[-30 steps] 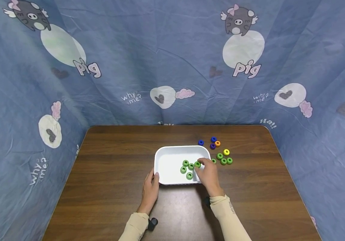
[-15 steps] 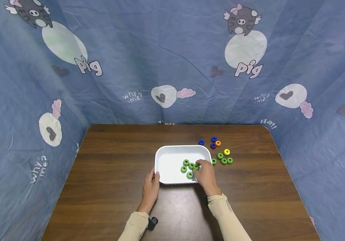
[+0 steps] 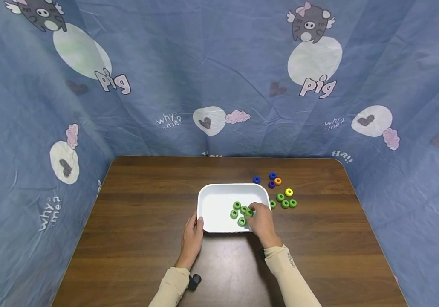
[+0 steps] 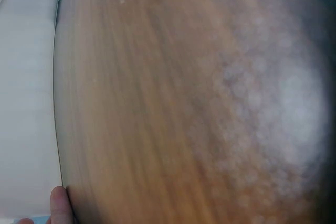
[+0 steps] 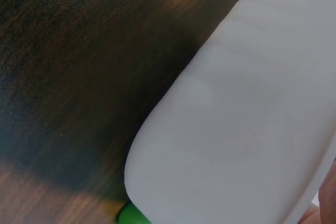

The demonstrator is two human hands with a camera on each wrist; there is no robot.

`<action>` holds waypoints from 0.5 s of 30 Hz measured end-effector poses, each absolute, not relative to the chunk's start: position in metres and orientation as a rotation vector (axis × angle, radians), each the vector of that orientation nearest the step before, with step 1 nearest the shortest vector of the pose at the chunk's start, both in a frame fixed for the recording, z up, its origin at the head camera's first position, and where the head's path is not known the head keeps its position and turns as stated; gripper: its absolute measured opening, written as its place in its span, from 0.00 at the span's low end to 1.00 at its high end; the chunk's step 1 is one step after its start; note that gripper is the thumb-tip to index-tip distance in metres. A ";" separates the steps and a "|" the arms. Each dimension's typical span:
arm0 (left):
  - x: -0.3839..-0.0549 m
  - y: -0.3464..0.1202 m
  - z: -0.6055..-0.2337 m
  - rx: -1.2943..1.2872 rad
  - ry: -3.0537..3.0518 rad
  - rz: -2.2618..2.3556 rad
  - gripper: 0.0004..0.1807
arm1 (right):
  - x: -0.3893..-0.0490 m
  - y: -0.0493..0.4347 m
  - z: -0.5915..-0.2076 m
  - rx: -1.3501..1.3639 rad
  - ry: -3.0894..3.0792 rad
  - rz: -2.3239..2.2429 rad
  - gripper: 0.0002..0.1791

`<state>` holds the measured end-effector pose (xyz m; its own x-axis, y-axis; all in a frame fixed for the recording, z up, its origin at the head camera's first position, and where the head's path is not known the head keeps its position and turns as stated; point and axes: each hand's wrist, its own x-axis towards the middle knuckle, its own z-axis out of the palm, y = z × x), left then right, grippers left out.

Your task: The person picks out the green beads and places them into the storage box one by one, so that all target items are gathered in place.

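Observation:
A white tray (image 3: 215, 209) with raised walls stands on the table. My left hand (image 3: 191, 243) holds its near left corner, the thumb against the wall; the left wrist view has fingertips (image 4: 61, 205) beside the tray wall. Inside the tray's right half, my right hand (image 3: 262, 225) pinches a green ring (image 3: 249, 212) between thumb and index finger, low over the floor. Several other green rings (image 3: 242, 221) lie close by in the tray. The right wrist view has mostly the tray's outer wall (image 5: 226, 119); the pinched ring is hidden there.
Right of the tray lie several more green rings (image 3: 285, 204) and a yellow ring (image 3: 289, 192). Behind them are an orange ring (image 3: 278, 181), a purple ring (image 3: 271, 184) and two blue rings (image 3: 256, 180). A blue printed curtain (image 3: 219, 76) surrounds the wooden table (image 3: 146, 204).
My right hand has shifted slightly left and down with the green ring, towards the other rings in the tray. The left hand has stayed at the tray corner.

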<state>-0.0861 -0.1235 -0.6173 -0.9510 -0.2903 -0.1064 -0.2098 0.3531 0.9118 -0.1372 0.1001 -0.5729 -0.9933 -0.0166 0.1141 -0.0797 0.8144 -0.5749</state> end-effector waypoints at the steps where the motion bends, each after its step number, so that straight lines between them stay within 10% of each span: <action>1: -0.086 -0.124 -0.617 0.460 -2.521 -1.683 0.27 | -0.137 0.100 -0.573 0.079 -2.897 0.915 0.13; 15: -0.085 -0.122 -0.616 0.499 -2.537 -1.674 0.28 | -0.137 0.098 -0.570 0.131 -2.964 0.861 0.13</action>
<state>-0.0851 -0.1223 -0.6161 -0.9458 -0.2997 -0.1255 -0.2333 0.3574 0.9044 -0.1370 0.0984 -0.5700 -0.9951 -0.0669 0.0734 -0.0958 0.8412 -0.5321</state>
